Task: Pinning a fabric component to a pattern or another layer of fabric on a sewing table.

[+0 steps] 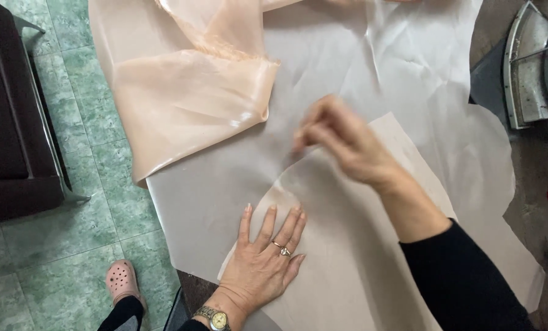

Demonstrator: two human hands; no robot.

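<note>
left grip (263,257) flat on pattern piece (347,245), right grip (341,141) blurred above it.

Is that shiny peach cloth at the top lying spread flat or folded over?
Folded over. The peach cloth doubles back on itself with a frayed edge across it, lying on the flat pale fabric.

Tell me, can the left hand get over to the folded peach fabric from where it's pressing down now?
Probably yes. The left hand lies flat on the pale pattern piece, and only smooth grey fabric lies between it and the folded peach fabric. The blurred right hand hovers off to the side, not across that path.
</note>
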